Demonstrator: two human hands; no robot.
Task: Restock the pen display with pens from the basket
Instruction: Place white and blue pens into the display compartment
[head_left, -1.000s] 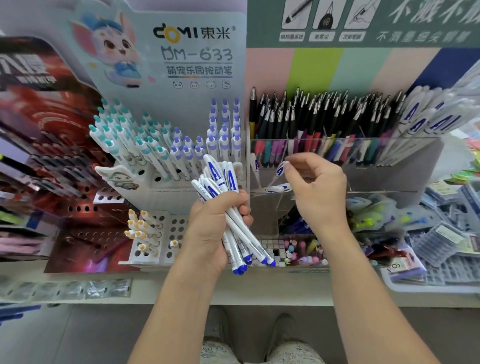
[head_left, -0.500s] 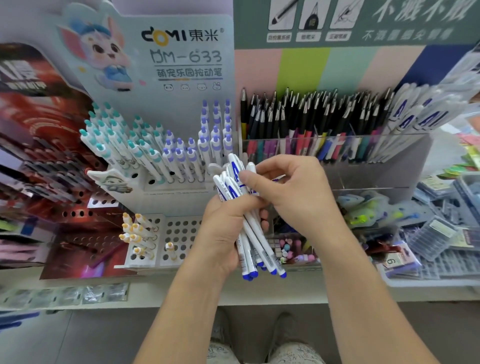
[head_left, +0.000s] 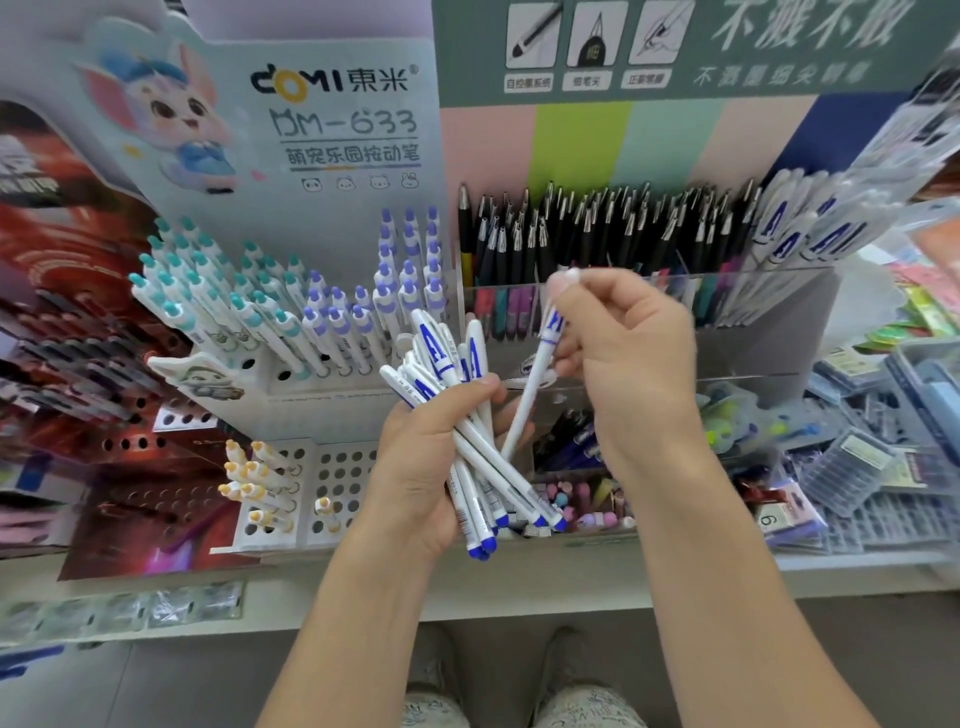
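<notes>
My left hand (head_left: 431, 457) grips a bundle of white pens with blue tips and blue clips (head_left: 467, 415), held in front of the shelf. My right hand (head_left: 623, 353) pinches a single white pen (head_left: 530, 395) by its upper end, lifted partly clear of the bundle, tip pointing down-left. Behind the hands stands the clear acrylic pen display (head_left: 753, 301) holding black pens and, at its right end, matching white pens with blue clips (head_left: 800, 234). No basket is in view.
A white DOMI rack (head_left: 291, 322) with teal and purple click pens stands at left, with a perforated tray of yellow-capped pens (head_left: 260, 483) below. Erasers (head_left: 576, 499) lie in a low bin. Packaged refills (head_left: 872, 467) fill the right. The shelf edge (head_left: 519, 587) runs across.
My right hand left the clear display, came to the bundle, and has now drawn one white pen up and out of it. My left hand stayed in place with the bundle.
</notes>
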